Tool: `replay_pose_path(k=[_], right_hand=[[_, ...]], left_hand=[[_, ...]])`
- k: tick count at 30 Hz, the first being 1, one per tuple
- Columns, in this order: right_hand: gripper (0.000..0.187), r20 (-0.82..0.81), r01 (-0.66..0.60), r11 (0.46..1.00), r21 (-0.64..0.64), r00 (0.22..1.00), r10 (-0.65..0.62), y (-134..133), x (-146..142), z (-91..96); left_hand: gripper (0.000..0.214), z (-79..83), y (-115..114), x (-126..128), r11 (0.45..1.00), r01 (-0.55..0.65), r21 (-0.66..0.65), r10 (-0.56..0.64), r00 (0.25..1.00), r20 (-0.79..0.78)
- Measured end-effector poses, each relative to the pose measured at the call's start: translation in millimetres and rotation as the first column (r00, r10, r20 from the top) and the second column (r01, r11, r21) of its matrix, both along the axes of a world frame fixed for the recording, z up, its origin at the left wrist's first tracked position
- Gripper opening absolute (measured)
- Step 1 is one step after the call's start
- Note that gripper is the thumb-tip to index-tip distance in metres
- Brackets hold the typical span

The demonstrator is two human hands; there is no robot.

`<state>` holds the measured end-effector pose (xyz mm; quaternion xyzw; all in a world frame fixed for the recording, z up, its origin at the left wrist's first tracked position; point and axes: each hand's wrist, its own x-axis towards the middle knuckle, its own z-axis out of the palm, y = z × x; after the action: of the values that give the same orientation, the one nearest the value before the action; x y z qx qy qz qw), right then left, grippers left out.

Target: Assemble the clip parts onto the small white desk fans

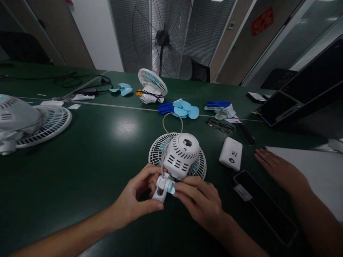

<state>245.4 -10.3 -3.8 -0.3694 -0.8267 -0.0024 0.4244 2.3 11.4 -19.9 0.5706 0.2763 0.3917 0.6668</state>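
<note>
A small white fan lies face down on its round grille, the vented motor housing pointing up. From its near side sticks out a white clip bracket. My left hand is closed round this bracket, thumb along the lower edge. At the bracket's right side, my right hand pinches a light blue knob between thumb and fingers. The fan's pale cord loops up behind the housing and runs down to the bracket. The fan blades are mostly hidden under the housing.
Another person's hand rests at right, by a white power bank and a black phone-like slab. Glasses, blue blades, and gloves lie beyond. Other fans stand at left and back.
</note>
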Motion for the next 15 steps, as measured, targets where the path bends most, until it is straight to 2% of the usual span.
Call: replay_pose_path(k=[2, 6, 10, 13, 15], right_hand=[[0.008, -0.024, 0.048, 0.999, 0.001, 0.999, -0.048, -1.2, -3.5, 1.5], [0.017, -0.029, 0.079, 0.997, -0.015, 0.996, -0.079, -3.4, -7.3, 5.1], [0.013, -0.028, 0.006, 0.999, -0.033, 1.000, -0.007, -2.8, -3.2, 4.2], [0.031, 0.027, -0.091, 0.995, -0.032, 0.995, 0.092, -1.5, 2.0, 1.1], [0.034, 0.053, -0.112, 0.993, -0.024, 0.992, 0.113, -1.0, 3.9, -0.8]], left_hand=[[0.066, 0.7, -1.0, 1.0, 1.000, 0.004, -0.006, -0.005, 1.000, -0.013], [0.067, 0.4, -2.6, 2.0, 1.000, 0.001, -0.008, -0.001, 1.000, -0.026], [0.067, -1.5, -2.3, 0.1, 1.000, -0.002, -0.010, 0.002, 1.000, -0.017], [0.067, -1.1, -1.6, -0.9, 1.000, -0.008, -0.010, 0.008, 1.000, -0.003], [0.065, 0.3, -1.1, -0.7, 1.000, -0.005, -0.011, 0.005, 1.000, -0.004]])
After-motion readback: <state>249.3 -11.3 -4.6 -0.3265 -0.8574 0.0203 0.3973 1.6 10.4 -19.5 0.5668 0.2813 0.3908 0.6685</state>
